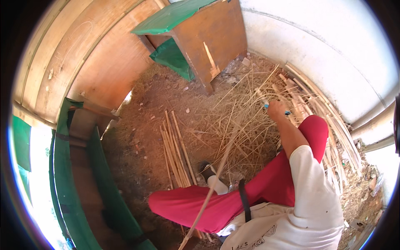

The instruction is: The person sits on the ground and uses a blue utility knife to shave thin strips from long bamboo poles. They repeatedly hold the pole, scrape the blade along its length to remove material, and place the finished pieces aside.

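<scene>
My right hand (276,111) is closed around a tool with a blue handle (287,112), held out over a heap of thin shavings (246,114). Its working end is hard to make out against the pale strips behind it. A long bamboo strip (207,196) slants from the lower edge across my lap toward the heap. My left hand is out of view. On the dirt in front of my folded legs lies a bundle of slim bamboo sticks (177,148).
Split bamboo lengths (333,121) are piled along the white wall (316,46) on the right. A wooden cabinet with a green cover (212,37) stands at the back. At left is a bench-like wooden frame draped in green sheet (68,179). Wood panels (104,62) form the left wall.
</scene>
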A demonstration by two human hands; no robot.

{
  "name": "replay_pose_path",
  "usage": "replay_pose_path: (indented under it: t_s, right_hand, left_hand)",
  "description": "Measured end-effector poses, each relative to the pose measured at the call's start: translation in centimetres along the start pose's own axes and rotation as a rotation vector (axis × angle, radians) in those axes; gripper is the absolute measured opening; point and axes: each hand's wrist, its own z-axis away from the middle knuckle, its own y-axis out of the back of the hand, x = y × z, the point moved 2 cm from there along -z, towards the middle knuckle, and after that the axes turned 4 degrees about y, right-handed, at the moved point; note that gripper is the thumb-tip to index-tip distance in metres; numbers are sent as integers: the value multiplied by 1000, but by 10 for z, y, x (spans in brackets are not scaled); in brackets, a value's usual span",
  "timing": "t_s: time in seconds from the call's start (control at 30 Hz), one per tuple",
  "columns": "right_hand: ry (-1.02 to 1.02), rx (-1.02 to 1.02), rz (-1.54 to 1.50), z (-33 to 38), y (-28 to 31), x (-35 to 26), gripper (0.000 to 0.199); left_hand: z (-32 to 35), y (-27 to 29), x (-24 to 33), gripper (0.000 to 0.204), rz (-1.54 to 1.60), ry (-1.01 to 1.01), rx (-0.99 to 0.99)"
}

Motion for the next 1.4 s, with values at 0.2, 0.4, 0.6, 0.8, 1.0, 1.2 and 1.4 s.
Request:
replay_pose_path:
  t_s: [0.2, 0.4, 0.6, 0.8, 1.0, 1.2, 1.4]
  right_hand:
    - [29, -120, -110, 20, 18, -37, 19]
    - [26, -5, -899, 45, 129, -85, 45]
    - [155, -122, -1509, 122, 180, -90, 55]
    - [176, -193, -1495, 123, 159, -88, 51]
    - [44, -164, -1765, 98, 134, -101, 47]
    - [-129, -128, -1778, 80, 130, -93, 34]
    - [-144, -100, -1802, 84, 127, -94, 34]
  left_hand:
    - [0, 35, -14, 15, -98, -109, 173]
    - [-35, 48, -6, 16, -204, -303, 591]
    - [-121, 38, 25, 22, -73, -320, 868]
    - [-178, 21, 80, 21, -52, -452, 936]
    - [-219, 14, 107, 21, -31, -531, 836]
    - [-257, 25, 115, 13, -129, -367, 969]
    - [-290, 41, 127, 17, -78, -402, 1037]
